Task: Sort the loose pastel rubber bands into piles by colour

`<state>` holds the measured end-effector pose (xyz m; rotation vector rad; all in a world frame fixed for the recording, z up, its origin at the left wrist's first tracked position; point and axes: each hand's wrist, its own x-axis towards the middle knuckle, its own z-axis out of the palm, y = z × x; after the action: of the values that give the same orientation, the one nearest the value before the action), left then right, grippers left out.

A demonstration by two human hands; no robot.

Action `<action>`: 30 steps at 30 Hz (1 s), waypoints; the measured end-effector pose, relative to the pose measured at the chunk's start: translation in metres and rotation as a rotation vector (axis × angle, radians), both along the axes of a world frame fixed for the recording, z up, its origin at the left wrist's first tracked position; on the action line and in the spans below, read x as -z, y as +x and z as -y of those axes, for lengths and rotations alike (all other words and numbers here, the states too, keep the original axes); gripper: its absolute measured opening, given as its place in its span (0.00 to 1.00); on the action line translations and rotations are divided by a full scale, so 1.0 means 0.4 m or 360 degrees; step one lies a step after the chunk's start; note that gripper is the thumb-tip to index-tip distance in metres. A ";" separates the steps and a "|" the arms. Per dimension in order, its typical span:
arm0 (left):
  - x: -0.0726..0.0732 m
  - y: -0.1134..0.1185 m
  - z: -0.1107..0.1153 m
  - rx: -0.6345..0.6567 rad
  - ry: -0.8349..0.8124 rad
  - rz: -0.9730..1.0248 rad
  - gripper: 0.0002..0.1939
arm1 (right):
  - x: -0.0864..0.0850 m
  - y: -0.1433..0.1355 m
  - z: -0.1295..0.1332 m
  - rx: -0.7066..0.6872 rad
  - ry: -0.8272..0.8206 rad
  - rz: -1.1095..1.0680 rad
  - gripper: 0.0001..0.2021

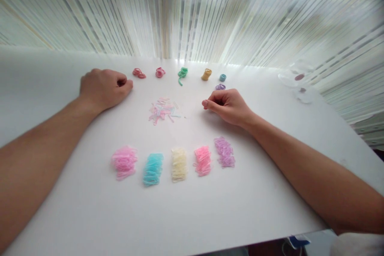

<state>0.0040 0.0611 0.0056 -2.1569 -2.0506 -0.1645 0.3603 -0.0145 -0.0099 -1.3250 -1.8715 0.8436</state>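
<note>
Here we see both of the person's hands resting on a white table (90,208), either side of a loose mixed heap of small elastic bands (163,110) in pale pinks and blues. The left hand (103,88) is curled into a loose fist, knuckles up, just left of a red bunch of bands (139,73); we cannot tell whether anything lies inside the fist, since the fingers hide the palm. The right hand (228,105) lies to the right of the heap with thumb and fingers pinched together and pointing at it; whether a band is caught in the pinch is too small to make out. Just beyond that hand sits a purple bunch (220,87). Along the far edge run further bunches: pink (160,72), green (182,74), tan (206,74) and blue (222,77). Nearer us lie five sorted piles in a curved row: pink (124,161), turquoise (153,169), cream (179,164), coral pink (203,160) and lilac (225,152). At the far right stand clear plastic containers (297,82), hard to read against the bright striped curtain (210,12). Both forearms are cut off by the picture's edges.
</note>
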 end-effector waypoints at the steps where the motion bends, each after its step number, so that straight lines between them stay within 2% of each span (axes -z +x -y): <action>1: -0.001 -0.001 0.000 0.0005 0.0002 -0.0014 0.24 | 0.001 0.001 0.000 -0.0009 0.0004 0.0011 0.25; 30: -0.002 -0.003 -0.002 0.0002 -0.0026 -0.0033 0.25 | 0.001 0.002 -0.002 -0.0069 0.0057 0.0047 0.19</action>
<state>0.0027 0.0618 0.0065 -2.1598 -2.0467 -0.1253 0.3611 -0.0135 -0.0103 -1.2856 -1.9359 0.8128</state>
